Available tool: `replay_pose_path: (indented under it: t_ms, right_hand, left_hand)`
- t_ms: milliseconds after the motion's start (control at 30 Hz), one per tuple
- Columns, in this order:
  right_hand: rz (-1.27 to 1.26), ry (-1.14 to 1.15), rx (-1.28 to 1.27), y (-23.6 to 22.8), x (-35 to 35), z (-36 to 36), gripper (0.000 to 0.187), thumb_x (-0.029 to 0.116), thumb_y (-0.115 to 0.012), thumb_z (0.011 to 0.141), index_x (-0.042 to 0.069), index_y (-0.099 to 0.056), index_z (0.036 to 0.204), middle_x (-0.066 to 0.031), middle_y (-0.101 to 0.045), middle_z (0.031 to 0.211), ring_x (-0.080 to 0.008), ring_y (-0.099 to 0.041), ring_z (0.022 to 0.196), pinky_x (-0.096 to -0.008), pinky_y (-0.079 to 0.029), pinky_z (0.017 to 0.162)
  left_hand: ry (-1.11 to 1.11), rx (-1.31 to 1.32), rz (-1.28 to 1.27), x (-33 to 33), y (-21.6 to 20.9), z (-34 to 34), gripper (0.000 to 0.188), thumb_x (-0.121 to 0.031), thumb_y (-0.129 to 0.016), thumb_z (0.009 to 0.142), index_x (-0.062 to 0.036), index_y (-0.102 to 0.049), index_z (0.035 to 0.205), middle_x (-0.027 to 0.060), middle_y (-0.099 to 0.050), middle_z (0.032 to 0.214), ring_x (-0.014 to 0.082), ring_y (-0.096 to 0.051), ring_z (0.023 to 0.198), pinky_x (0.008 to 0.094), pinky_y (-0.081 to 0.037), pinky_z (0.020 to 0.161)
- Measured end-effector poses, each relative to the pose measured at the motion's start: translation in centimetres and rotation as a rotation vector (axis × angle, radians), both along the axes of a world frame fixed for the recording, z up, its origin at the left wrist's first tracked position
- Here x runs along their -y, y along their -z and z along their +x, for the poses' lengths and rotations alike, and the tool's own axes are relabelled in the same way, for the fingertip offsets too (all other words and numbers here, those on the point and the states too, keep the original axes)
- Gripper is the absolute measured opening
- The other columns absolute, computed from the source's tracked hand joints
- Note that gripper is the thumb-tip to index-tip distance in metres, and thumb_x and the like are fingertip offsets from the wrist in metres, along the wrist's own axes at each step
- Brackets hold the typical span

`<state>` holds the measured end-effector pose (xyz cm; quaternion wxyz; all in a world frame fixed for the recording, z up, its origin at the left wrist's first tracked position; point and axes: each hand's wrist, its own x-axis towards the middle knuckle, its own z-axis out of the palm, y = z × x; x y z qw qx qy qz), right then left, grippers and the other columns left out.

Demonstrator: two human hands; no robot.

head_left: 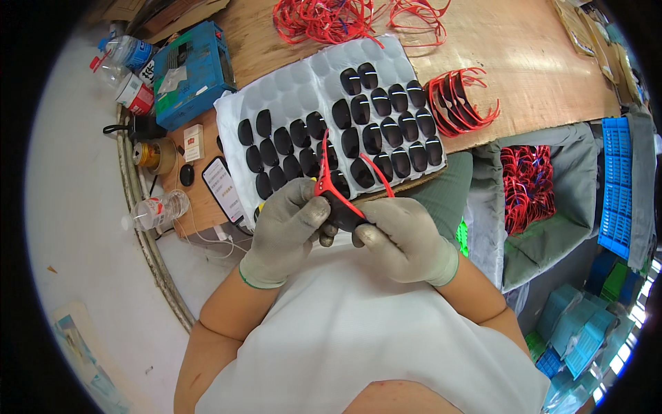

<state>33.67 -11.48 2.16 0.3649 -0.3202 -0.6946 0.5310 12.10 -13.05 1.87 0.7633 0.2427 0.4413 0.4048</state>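
Both my hands wear grey gloves with darkened fingertips. Between them is a pair of red-framed sunglasses [344,211] with a dark lens showing, held close to my body. My left hand [288,226] pinches the frame's left side near the hinge, where one red temple points away from me. The frame's other end is gripped by my right hand [407,238], with the second temple rising just beyond its fingers. Right behind the glasses, a white moulded tray [276,96] carries rows of loose dark lenses [380,101]. My fingers hide part of the frame.
Red frames lie heaped [327,19] at the table's far side. A row of red glasses [460,102] stands right of the tray. A grey-lined bin [576,200] holds more red frames. At left are a blue box [195,74], a phone [224,190] and plastic bottles [161,209].
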Motion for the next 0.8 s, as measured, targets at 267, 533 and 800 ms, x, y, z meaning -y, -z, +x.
replay_pose_path:
  t_ms: [267,533,800]
  right_hand:
    - [-0.311,-0.121,-0.197,1.0,-0.1,0.8,0.023,0.010,-0.053,0.096,-0.005,-0.067,0.108,-0.0101,-0.070,0.082,-0.0179,-0.066,0.072,-0.0307,-0.052,0.066]
    - [-0.089,0.038,0.014,0.0,0.2,-0.3,0.009,0.005,-0.056,0.087,0.000,-0.063,0.084,-0.0115,-0.055,0.066,-0.0265,-0.053,0.057,-0.0363,-0.043,0.055]
    - [0.192,0.154,0.116,0.0,0.1,-0.5,0.009,-0.003,-0.059,0.077,-0.003,-0.065,0.083,-0.0111,-0.051,0.060,-0.0290,-0.051,0.052,-0.0399,-0.041,0.051]
  left_hand:
    - [0.092,0.167,0.087,-0.7,-2.2,0.9,0.032,-0.031,-0.070,0.095,-0.0026,-0.064,0.108,0.0059,-0.066,0.089,0.0103,-0.057,0.074,0.0237,-0.044,0.064]
    - [0.028,0.031,0.027,-0.3,-0.7,0.3,0.033,-0.032,-0.073,0.092,-0.0036,-0.060,0.105,0.0055,-0.065,0.090,0.0097,-0.057,0.072,0.0230,-0.044,0.061]
    - [0.026,-0.066,0.008,-0.5,-0.3,1.6,0.024,-0.028,-0.061,0.096,-0.0039,-0.058,0.099,0.0047,-0.062,0.085,0.0101,-0.055,0.072,0.0243,-0.045,0.063]
